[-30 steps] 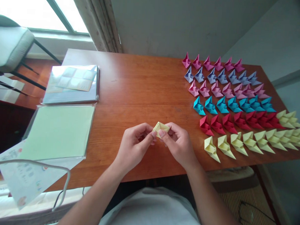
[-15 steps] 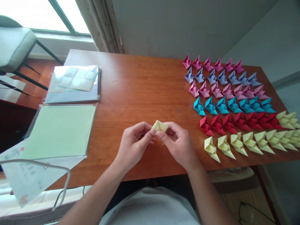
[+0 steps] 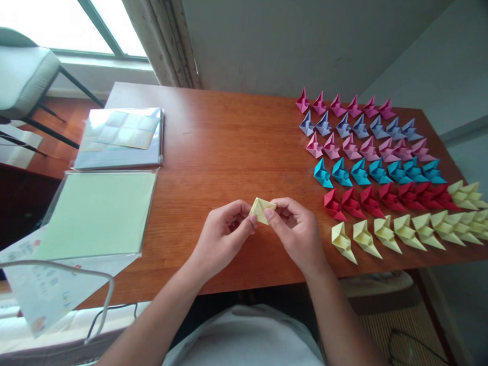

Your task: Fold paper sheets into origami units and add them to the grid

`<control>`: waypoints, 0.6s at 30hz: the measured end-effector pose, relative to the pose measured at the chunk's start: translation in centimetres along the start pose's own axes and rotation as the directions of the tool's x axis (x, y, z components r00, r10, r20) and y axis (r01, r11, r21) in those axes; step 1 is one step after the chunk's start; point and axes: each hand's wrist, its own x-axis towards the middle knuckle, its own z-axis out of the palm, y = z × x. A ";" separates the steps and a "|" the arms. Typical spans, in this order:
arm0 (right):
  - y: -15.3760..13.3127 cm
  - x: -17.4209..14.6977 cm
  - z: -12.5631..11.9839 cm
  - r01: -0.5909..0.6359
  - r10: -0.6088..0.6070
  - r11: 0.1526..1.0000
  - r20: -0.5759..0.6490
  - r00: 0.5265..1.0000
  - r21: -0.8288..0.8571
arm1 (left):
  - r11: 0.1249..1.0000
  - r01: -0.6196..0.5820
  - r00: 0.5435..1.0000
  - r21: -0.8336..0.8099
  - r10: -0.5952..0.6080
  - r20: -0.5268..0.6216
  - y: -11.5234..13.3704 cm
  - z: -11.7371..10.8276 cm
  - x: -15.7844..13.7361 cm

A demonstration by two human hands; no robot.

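Observation:
A small piece of folded pale yellow paper (image 3: 262, 208) is held above the front half of the table. My left hand (image 3: 228, 231) pinches its left corner between thumb and fingers. At its right side, my right hand (image 3: 294, 231) grips it too, the thumb lying on the front face. The fingers behind the paper are partly hidden. To the right stand rows of folded paper figures, the nearest being a row of pale yellow origami pieces (image 3: 365, 238) with pointed tips.
Red (image 3: 350, 203), blue (image 3: 341, 171), pink (image 3: 352, 147), lilac (image 3: 344, 126) and magenta origami pieces (image 3: 337, 105) fill the right of the wooden table (image 3: 221, 144). At left lie a green paper pack (image 3: 99, 214), another wrapped pack (image 3: 119, 153) and a printed sheet (image 3: 37, 287). A white tube (image 3: 82, 271) curves at lower left.
Both hands have shifted slightly right with the folded paper. It now shows more of its flat front face, and the right thumb has moved up onto it.

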 end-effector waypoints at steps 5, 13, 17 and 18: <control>-0.6 -0.2 -0.5 0.021 -0.016 0.997 0.066 0.998 -0.081 | 1.000 -0.019 0.999 0.003 0.018 0.040 -0.4 -0.1 0.0; -1.5 -0.2 -0.5 -0.043 0.032 0.994 0.104 0.994 0.105 | 0.985 0.041 0.993 -0.167 -0.022 0.118 0.0 -0.2 0.1; -1.7 -0.2 -0.7 -0.070 0.052 0.984 0.115 0.992 0.161 | 0.981 0.070 0.987 -0.184 -0.041 0.157 0.0 -0.3 0.0; -1.8 -0.2 -0.8 -0.079 0.058 0.981 0.124 0.991 0.175 | 0.981 0.072 0.985 -0.178 -0.042 0.165 -0.1 -0.3 0.0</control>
